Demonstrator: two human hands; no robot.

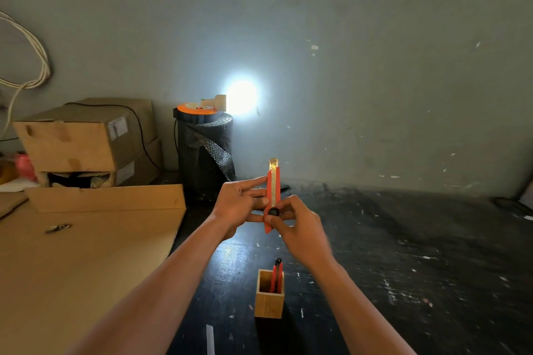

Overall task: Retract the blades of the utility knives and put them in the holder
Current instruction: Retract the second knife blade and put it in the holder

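The person holds an orange plastic utility knife (272,196) upright in the air above the dark, paint-flecked table (403,253), well above the far half of its surface. The left hand (240,204) grips the knife's body from the side, fingers extended along the casing. The right hand (294,228) closes on the lower part of the handle, its thumb resting on the round black slider knob (273,212). A short length of metallic blade (273,164) shows beyond the top of the casing, so the retraction looks unfinished.

Closer to the person, towards the near edge of the table, stands a small square wooden holder (269,294). A second red-and-black utility knife (277,275) already stands inside it, leaning against the right wall.

Several things could go wrong from here. If the thumb slips off the knob, the blade would stay exposed, and the left fingers lying along the casing are near the tip. Putting the knife into the holder with the blade out would leave a hazard for whoever reaches in. The holder is narrow and light-looking; a careless drop against the knife already inside could tip it over.

A flat sheet of brown cardboard (86,253) covers the table's left side.
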